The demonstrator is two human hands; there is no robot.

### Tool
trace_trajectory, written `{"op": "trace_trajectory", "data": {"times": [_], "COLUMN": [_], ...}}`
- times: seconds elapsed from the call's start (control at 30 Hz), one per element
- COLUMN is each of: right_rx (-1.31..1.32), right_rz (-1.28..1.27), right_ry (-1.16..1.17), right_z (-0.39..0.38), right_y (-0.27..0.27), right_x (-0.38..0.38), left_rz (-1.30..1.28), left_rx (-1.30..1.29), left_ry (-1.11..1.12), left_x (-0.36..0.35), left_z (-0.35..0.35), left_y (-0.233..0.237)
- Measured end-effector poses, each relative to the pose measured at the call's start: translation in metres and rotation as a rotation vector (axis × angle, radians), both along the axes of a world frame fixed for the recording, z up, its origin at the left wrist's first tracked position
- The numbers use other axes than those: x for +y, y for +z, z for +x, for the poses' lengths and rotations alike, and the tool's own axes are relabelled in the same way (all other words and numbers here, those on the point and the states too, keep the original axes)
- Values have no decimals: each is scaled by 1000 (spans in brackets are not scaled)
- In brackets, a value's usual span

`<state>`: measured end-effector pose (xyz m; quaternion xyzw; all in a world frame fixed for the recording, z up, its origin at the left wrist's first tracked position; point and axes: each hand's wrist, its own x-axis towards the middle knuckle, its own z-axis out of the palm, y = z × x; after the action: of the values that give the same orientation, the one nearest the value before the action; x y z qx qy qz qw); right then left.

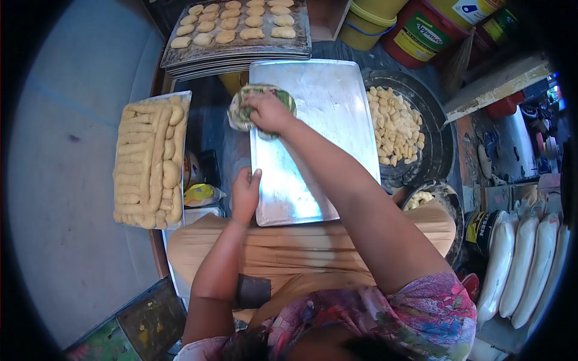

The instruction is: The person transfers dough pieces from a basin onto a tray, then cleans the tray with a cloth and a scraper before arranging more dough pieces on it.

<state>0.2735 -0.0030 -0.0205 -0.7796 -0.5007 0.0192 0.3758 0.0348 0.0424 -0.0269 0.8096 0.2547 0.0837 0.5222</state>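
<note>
A bare metal baking tray (325, 114) lies in front of me, its near end by my lap. My left hand (245, 195) is closed on the tray's left edge, thumb up at the rim and the other fingers mostly hidden. Over the upper left edge of the tray, my right hand (269, 113) holds a green patterned cloth (241, 114), fingers pressed into it. Part of the cloth hangs past the rim.
At left, a tray of long dough rolls (135, 162). A stack of trays (241, 51) at the back bears flattened dough pieces. On the right, a round black pan (436, 141) holds small dough pieces (394, 123). Buckets (367, 27) stand behind; filled plastic bags (524, 265) stand lower right.
</note>
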Motion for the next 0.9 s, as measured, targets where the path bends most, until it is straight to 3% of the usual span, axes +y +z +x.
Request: {"op": "trace_trajectory", "data": {"times": [0.03,0.07,0.13,0.17,0.3,0.33,0.37,0.43,0.5,0.57,0.6,0.63,0.67,0.7,0.77,0.87,0.9], "right_rx": [-10,11,51,-75,-52,-125,-8,17,-13,-49,60,180,42,-187,-299,-76,152], "right_rz": [42,22,-14,-13,-41,-20,-77,-131,54,117,-11,-108,-178,-51,-7,-159,-222], "right_ry": [-37,-89,-190,-234,-358,-444,-555,-916,-1066,-895,-856,-659,-410,-93,48,-211,-339], "right_z": [18,36,72,89,128,150,158,183,192,149,105,80,57,43,-8,53,90], "right_y": [-1,-2,-3,-6,-4,-18,-5,3,13,53,80,72,53,8,-2,8,9], "right_x": [7,9,7,0,-83,-113,-146,-203,-237,-218,-190,-170,-147,-124,-102,-108,-122], "left_rz": [10,13,15,20,-122,-140,-160,-190,-216,-198,-187,-192,-193,-193,-145,-157,-181], "left_rx": [52,-126,-122,-120,-107,-107,-107,-107,-113,-122,-123,-138,-152,-167,-109,-111,-137], "left_ry": [2,58,110,137,155,160,164,160,144,183,198,195,191,188,175,194,200], "left_x": [-3,-7,-9,-8,-2,-3,-5,-6,-5,-6,-8,-10,-12,-13,-5,-7,-12], "left_z": [0,0,0,-1,-5,-3,-2,-3,-5,-5,-3,-2,-1,0,-2,-7,-6], "left_y": [3,-8,-10,-10,-21,-20,-16,-15,-19,-24,-25,-24,-20,-17,-29,-33,-29]}}
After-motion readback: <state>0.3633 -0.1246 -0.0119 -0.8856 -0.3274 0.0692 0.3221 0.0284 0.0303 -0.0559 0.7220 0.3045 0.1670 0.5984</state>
